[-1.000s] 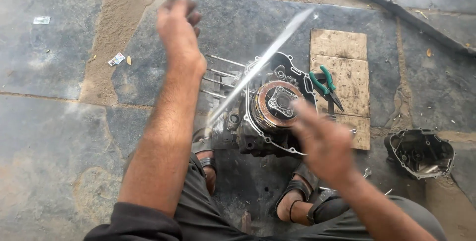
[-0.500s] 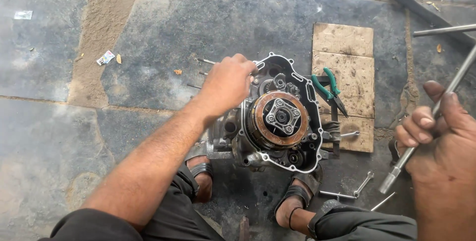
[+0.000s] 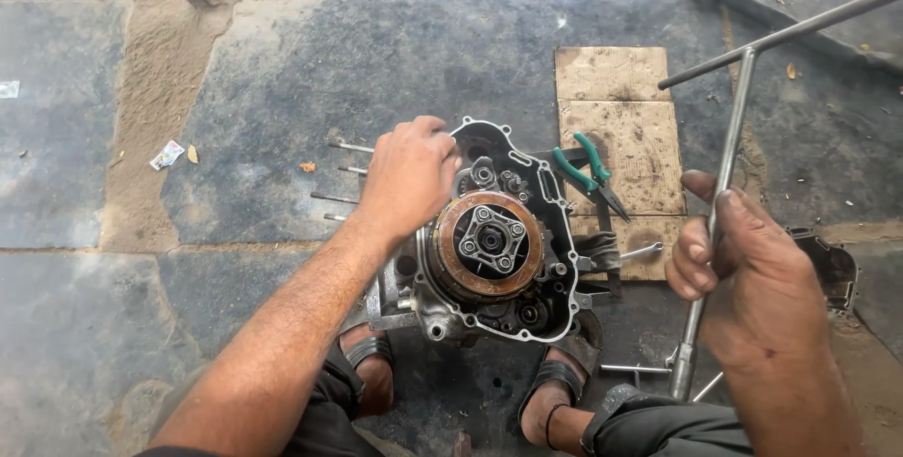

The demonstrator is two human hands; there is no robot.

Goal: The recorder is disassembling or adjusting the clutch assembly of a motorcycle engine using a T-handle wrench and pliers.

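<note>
T-handle wrench (image 3: 724, 175) in right grip (image 3: 752, 278)

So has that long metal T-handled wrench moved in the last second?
Yes. The T-handled wrench lay across the engine case a second ago; now the right hand holds it upright to the right, beyond the wooden board.

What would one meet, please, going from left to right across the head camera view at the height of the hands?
Scrap of paper → left hand → engine case → green-handled pliers → right hand, its grip on the T-handle wrench → dark cover.
</note>
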